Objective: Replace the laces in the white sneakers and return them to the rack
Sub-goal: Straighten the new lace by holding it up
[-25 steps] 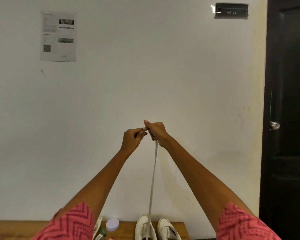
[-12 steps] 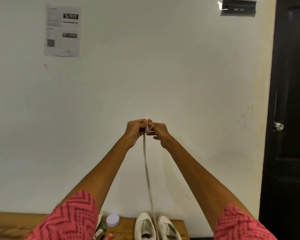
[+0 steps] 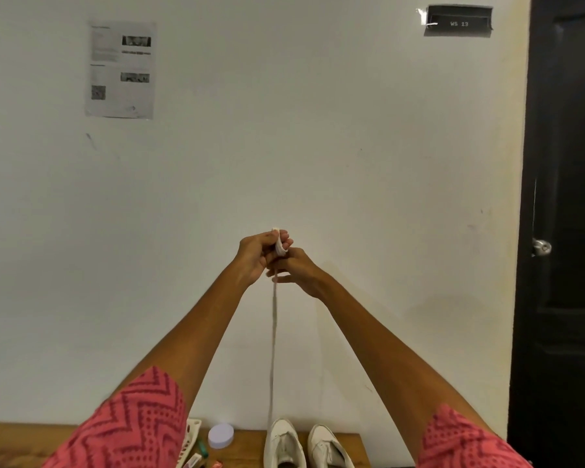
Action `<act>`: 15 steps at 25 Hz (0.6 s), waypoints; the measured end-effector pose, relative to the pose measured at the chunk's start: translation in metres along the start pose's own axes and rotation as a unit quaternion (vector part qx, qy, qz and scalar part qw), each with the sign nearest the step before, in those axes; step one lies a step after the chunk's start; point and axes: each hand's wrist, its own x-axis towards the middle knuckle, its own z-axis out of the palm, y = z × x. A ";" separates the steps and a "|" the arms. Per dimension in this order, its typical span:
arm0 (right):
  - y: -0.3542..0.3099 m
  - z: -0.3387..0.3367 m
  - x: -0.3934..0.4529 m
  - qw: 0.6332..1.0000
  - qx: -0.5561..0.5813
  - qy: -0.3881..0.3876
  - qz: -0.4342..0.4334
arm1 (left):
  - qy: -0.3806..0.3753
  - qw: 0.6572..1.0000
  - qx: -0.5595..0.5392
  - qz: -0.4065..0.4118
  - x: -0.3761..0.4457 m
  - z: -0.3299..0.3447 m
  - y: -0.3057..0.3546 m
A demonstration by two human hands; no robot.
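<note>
White lace (image 3: 273, 339): hangs taut from raised hands down to left sneaker (image 3: 283, 444) on wooden worktop (image 3: 348, 444). Upper end wound in small coil, pinched in left hand (image 3: 254, 256). Right hand (image 3: 296, 271) just beside, fingers curled round the strand below the coil. Right sneaker (image 3: 328, 445) alongside. Lilac round lid (image 3: 221, 435) near, left of sneakers.

1. The white sneakers (image 3: 304, 445) are cut off at the heels by the bottom edge.
2. The lace (image 3: 273, 349) is motion-blurred; its lower end seems to reach the left shoe, though that meeting is unclear.
3. The paper notice (image 3: 120, 69) has print too small to read.
4. The white basket (image 3: 190, 437) is mostly hidden behind the left sleeve (image 3: 132, 423).
</note>
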 end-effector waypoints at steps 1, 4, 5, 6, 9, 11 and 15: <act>0.001 -0.001 -0.001 1.000 0.012 0.014 0.000 | -0.005 1.000 0.003 0.002 0.001 -0.002 0.003; 0.003 -0.007 -0.006 0.999 -0.002 0.034 -0.001 | 0.004 1.000 0.021 0.021 0.004 -0.007 0.012; 0.002 -0.008 -0.008 0.999 -0.025 0.028 0.000 | 0.020 0.999 0.033 0.035 0.006 -0.008 0.013; 0.001 -0.008 -0.010 0.998 -0.053 0.021 0.001 | 0.041 0.996 0.056 0.056 0.008 -0.009 0.013; -0.005 -0.006 -0.011 0.991 -0.129 0.025 0.001 | 0.078 0.949 0.258 0.163 0.015 -0.019 0.003; -0.008 -0.006 -0.008 0.990 -0.126 0.060 -0.010 | 0.032 0.888 0.404 0.219 0.014 -0.027 -0.009; -0.008 -0.018 -0.003 0.988 -0.096 0.121 -0.025 | -0.041 0.851 0.471 0.226 0.011 -0.029 -0.026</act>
